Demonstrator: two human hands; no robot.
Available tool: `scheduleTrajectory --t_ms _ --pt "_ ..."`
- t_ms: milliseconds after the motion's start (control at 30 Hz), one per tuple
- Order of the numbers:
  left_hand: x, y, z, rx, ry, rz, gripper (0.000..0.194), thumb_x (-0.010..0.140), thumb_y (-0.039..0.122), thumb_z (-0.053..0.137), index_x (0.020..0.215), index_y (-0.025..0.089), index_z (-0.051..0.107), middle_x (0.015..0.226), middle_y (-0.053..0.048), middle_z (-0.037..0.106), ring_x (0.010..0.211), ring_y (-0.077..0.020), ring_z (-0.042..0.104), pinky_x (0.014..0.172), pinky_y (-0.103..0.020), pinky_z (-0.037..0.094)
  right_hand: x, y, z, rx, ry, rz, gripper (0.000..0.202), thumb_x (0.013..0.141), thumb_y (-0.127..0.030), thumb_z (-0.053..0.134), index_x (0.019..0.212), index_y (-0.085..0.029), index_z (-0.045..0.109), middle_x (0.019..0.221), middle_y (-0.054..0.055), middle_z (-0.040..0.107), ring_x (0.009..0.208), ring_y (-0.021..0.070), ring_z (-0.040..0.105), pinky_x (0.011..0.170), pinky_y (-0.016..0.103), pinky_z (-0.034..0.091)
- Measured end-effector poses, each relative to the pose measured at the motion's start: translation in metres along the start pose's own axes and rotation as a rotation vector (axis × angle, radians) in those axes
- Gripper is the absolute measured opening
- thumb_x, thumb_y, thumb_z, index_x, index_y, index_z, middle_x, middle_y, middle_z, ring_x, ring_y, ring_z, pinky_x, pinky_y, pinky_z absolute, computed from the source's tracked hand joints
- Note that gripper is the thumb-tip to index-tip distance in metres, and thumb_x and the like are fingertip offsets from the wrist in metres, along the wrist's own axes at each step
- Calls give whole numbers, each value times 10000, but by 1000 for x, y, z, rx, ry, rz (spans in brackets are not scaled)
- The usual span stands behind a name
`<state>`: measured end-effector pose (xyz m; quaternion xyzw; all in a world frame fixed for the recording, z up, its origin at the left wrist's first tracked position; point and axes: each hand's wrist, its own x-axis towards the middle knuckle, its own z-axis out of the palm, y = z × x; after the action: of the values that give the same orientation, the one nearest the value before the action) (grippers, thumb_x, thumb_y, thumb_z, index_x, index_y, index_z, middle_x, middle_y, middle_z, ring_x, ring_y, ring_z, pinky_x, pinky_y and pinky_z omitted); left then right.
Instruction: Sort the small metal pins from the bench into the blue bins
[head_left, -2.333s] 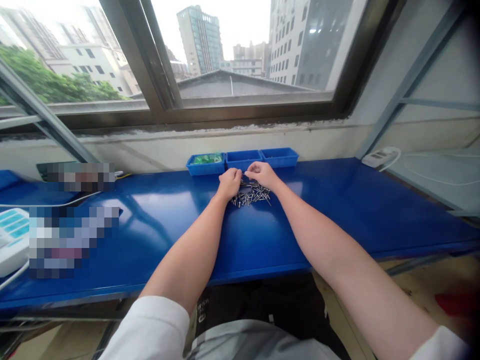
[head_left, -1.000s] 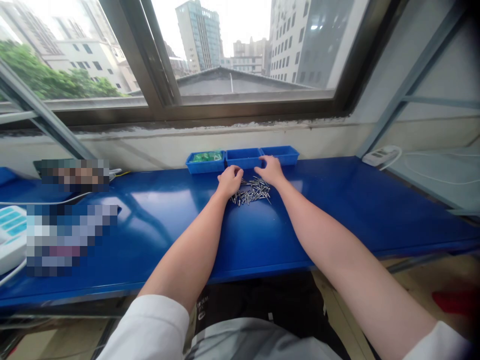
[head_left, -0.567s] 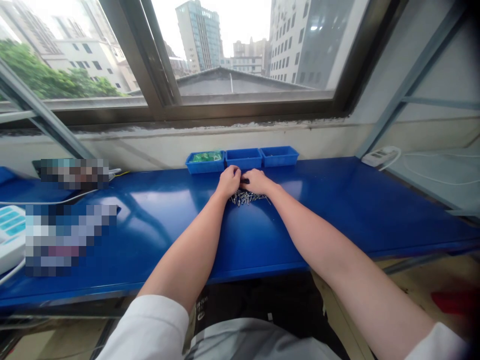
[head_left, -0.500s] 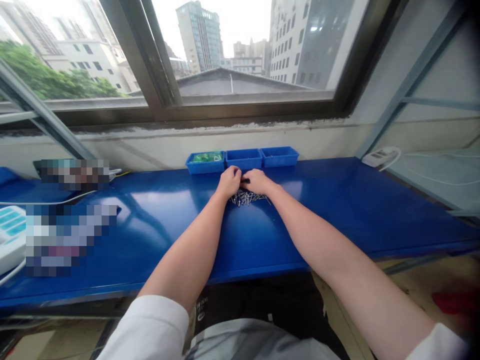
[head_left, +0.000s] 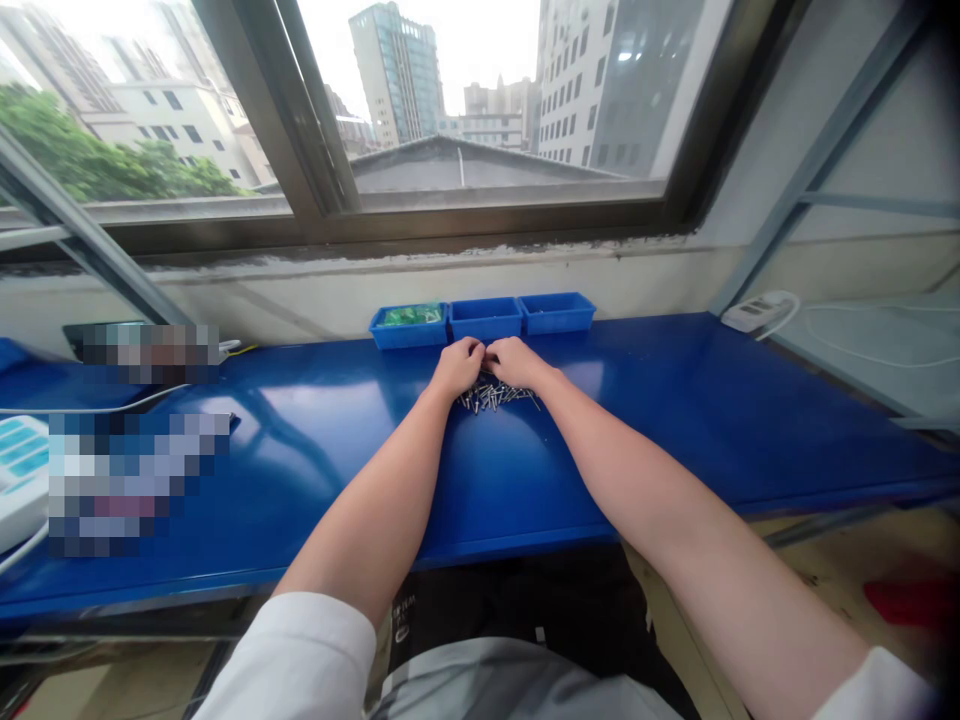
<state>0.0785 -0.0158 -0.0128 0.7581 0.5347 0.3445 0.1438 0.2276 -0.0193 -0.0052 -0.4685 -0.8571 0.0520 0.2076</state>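
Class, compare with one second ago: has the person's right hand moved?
Yes. The right hand has shifted left and towards the person: it overlapped the right end of the middle blue bin and now appears clear below it.

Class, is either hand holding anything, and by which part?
It cannot be told: the left hand and right hand, at the pile of metal pins, hide any hold.
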Motion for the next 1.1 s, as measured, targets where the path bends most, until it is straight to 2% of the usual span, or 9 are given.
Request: scheduleTrajectory --t_ms 233,367,500,800,967,1100 --pt "1 -2 1 -8 18 40 275 864 258 418 910 175 676 984 -74 702 919 -208 616 861 -307 455 2 6 4 36 38 18 149 789 -218 565 835 -164 697 870 84 693 804 200 615 690 256 398" --pt "1 -3 2 -4 18 46 276 860 263 423 908 175 680 982 -75 703 911 -208 616 873 -314 455 2 8 5 39 -1 45 140 791 -183 558 745 -171 689 819 77 682 773 190 609 700 254 400" --pt "2 -4 2 -6 15 59 277 856 253 425 916 176 684 971 -71 705 906 -206 617 873 -314 460 2 8 7 33 -2 36 133 806 -200 565 744 -164 676 856 98 669 766 191 601 691 259 397" --pt "-1 -2 0 -51 63 122 257 844 291 485 954 191 694 1003 -53 702 949 -196 617 905 -299 452 0 6 0 217 181 110 175 851 -176 488 885 -162 659 835 47 681 767 157 589 706 251 415" --pt "-2 0 0 -69 67 101 225 849 277 485 893 189 687 938 -43 708 876 -183 619 856 -290 463 -2 4 -4 331 262 138 143 835 -202 518 836 -161 656 793 31 681 743 141 592 725 253 429" --pt "0 -1 0 -63 96 92 238 872 279 448 868 178 664 925 -51 694 859 -175 607 847 -286 457 -2 4 -5 430 309 189 140 794 -282 575 790 -159 641 752 22 669 696 133 591 699 255 445"
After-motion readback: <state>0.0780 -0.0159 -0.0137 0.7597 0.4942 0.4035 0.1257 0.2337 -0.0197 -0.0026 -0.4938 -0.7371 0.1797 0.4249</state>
